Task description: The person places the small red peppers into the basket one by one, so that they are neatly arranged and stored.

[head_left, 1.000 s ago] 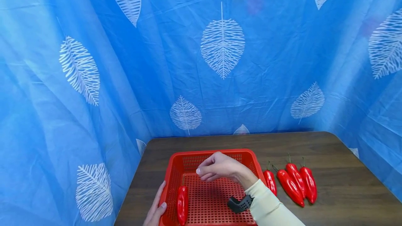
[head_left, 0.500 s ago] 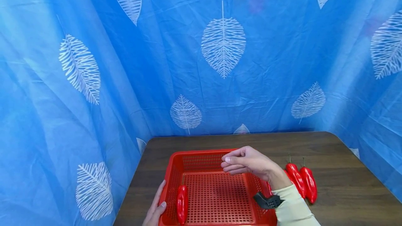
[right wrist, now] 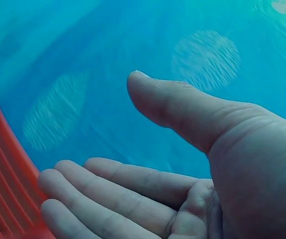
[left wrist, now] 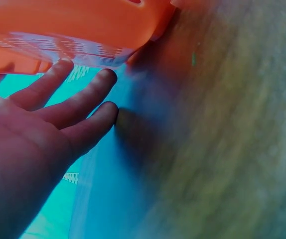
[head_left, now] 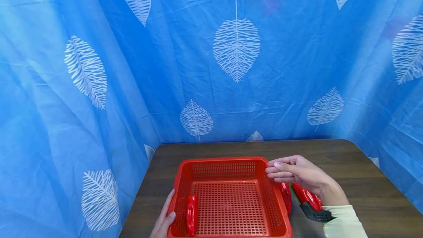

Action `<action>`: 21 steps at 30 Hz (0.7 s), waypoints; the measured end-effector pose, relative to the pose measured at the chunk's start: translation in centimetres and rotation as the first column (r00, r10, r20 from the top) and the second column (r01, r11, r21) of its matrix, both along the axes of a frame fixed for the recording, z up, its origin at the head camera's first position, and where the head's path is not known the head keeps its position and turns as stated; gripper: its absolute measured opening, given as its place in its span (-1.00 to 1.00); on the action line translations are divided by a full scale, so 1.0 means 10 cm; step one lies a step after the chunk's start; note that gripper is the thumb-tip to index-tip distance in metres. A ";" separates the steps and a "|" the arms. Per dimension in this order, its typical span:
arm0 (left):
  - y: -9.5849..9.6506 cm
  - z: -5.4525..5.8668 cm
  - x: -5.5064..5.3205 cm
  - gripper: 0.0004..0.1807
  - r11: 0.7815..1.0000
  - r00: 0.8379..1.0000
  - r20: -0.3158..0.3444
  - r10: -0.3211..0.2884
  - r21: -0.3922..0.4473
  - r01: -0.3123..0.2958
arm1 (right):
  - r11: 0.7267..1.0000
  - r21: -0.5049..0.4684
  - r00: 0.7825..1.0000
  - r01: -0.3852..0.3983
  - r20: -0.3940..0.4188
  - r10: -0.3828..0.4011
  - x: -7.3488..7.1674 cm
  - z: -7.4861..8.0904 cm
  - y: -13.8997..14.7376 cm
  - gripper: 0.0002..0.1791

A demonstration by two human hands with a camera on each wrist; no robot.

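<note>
A red plastic basket [head_left: 228,159] with perforated walls stands on the table, and one red chili pepper [head_left: 191,215] lies inside along its left wall. My left hand [head_left: 163,217] rests against the basket's left outer side; in the left wrist view its fingers [left wrist: 85,102] are fairly straight beside the wall. My right hand [head_left: 302,173] hovers just right of the basket, holding nothing, its fingers extended and thumb apart in the right wrist view. Beneath it lie a red pepper [head_left: 286,197] beside the basket and another pepper [head_left: 306,195], partly hidden by the hand and wrist.
The dark wooden table [head_left: 370,194] extends right of the hand. A blue curtain [head_left: 281,102] with white leaf prints hangs behind and at the sides. A black strap [head_left: 314,214] circles my right wrist.
My right hand has moved right, from above the basket's middle to over the peppers outside it, now covering some of them. My left hand and the basket stay put.
</note>
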State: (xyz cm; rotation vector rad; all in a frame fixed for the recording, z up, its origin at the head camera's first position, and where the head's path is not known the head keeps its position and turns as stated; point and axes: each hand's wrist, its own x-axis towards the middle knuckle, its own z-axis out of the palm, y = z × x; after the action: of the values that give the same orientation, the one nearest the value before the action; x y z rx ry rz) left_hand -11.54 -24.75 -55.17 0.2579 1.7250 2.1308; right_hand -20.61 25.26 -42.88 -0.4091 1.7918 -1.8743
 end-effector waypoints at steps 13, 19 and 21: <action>0.02 -0.02 0.01 -0.11 1.000 0.999 -0.037 0.017 0.000 -0.017 | 0.997 -0.071 0.986 0.022 0.165 -0.010 0.26 -0.29 0.98 -0.53; 0.02 -0.03 0.01 -0.12 1.000 0.998 -0.053 0.022 -0.001 -0.022 | 0.996 -0.089 0.978 0.017 0.210 0.002 0.29 -0.29 1.37 -0.48; 0.02 -0.03 0.01 -0.11 1.000 0.999 -0.048 0.022 0.004 -0.022 | 0.997 -0.069 0.976 0.021 0.218 -0.005 0.28 -0.28 1.49 -0.47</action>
State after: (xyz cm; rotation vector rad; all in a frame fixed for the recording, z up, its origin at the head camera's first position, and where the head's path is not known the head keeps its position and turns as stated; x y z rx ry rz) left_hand -11.44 -24.54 -55.45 0.2941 1.7589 2.1597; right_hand -17.77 40.18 -45.68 -0.2075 1.5912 -1.9151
